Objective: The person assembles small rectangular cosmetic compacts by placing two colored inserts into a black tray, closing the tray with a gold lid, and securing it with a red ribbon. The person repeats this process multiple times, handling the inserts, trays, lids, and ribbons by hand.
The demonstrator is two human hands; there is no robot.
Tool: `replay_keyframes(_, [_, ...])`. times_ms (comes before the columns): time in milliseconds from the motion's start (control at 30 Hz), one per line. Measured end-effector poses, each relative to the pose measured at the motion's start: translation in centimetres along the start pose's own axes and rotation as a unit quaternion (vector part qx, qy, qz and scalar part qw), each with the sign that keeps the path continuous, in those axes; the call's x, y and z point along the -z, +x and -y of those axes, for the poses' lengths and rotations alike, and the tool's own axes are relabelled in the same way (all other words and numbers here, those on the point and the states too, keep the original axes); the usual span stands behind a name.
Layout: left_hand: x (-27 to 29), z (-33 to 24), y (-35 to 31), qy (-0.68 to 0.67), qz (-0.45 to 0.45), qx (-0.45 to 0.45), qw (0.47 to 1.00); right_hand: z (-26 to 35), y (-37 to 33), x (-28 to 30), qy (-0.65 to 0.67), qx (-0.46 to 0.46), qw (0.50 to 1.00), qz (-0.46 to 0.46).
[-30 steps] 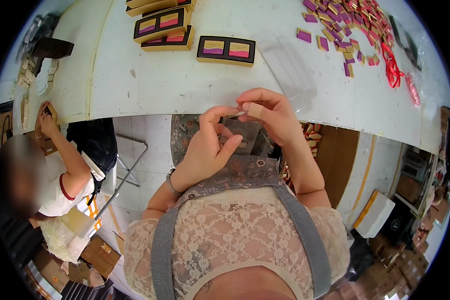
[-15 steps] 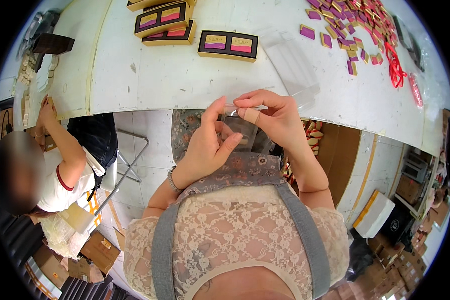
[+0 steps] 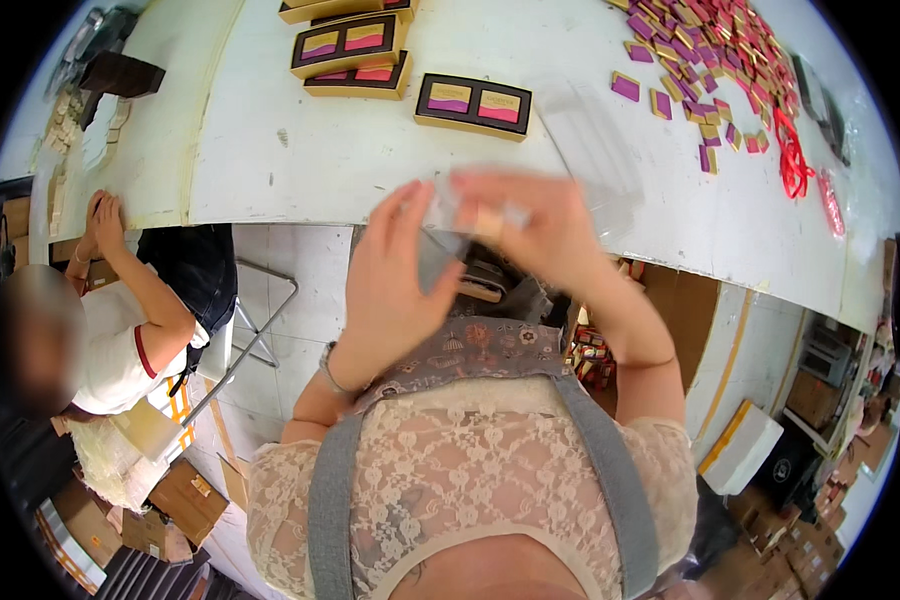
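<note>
Left hand [image 3: 395,280], right hand [image 3: 550,228]: hands blurred, grip unclear | clear plastic [image 3: 602,150]: see-through, colourless, straight-edged, near right hand

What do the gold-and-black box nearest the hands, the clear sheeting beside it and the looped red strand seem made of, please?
The rectangular gold-and-black box looks like stiff, satiny card, given its crisp edges. The clear flat sheeting: probably glossy plastic; the white tabletop shows through. The looped red strand: perhaps ribbon, from its loose curls.
</note>
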State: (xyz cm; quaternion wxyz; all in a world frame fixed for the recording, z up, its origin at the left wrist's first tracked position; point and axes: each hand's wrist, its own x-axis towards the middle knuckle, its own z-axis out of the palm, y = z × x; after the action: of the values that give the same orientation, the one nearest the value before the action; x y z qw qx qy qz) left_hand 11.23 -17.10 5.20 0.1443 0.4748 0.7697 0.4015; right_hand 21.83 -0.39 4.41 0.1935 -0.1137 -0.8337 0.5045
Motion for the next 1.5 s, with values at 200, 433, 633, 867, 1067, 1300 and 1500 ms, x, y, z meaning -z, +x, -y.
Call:
replay_keyframes(200, [4.0,6.2,4.6,-0.77,-0.17,0.071,0.611,-5.3,4.9,2.4,-0.377,0.153,0.913,0.027])
replay_keyframes(433, [1.3,7.0,8.3,-0.763,-0.282,0.072,0.577,2.1,-0.2,-0.2,-0.189,0.112,0.976,0.015])
replay_keyframes(633, [-0.7,5.4,8.4,-0.771,-0.222,0.044,0.595,0.9,-0.4,-4.2,0.046,0.087,0.987,-0.13])
replay_keyframes(867, [-5.5,0.0,2.4,-0.713,-0.015,0.152,0.685,-0.7,-0.1,-3.4,0.115,0.069,0.982,-0.131])
replay_keyframes(1067, [-4.6,3.4,2.2,-0.841,0.133,0.221,0.475,-0.9,-0.5,-0.6,-0.186,0.139,0.968,-0.095])
replay_keyframes(1300, [-1.6,1.2,4.1,-0.753,-0.122,0.306,0.57,1.8,-2.3,-1.8,-0.159,0.289,0.904,-0.273])
replay_keyframes(1500, [-2.7,-0.5,4.0,-0.75,-0.118,0.274,0.59,0.1,-0.3,-3.3,-0.365,0.252,0.837,-0.32])
